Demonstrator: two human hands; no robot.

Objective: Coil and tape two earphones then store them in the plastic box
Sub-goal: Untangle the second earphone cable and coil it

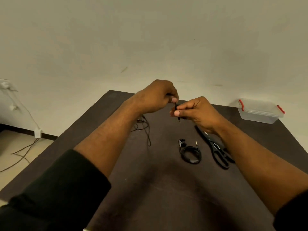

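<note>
Both hands are raised over the dark table (158,189). My left hand (155,97) and my right hand (198,112) pinch the plug end of a black earphone (177,108) between them; its jack pin points down below my right thumb. The rest of that earphone's cable (146,129) trails loose on the table under my left wrist. A second black earphone (190,153) lies coiled and bound on the table in front of me. The clear plastic box (260,111) with red clips stands shut at the far right corner.
Black scissors (216,149) lie on the table under my right forearm, right of the coiled earphone. A pale wall rises behind the table. At the left, white plugs and cables (25,147) hang down to the floor.
</note>
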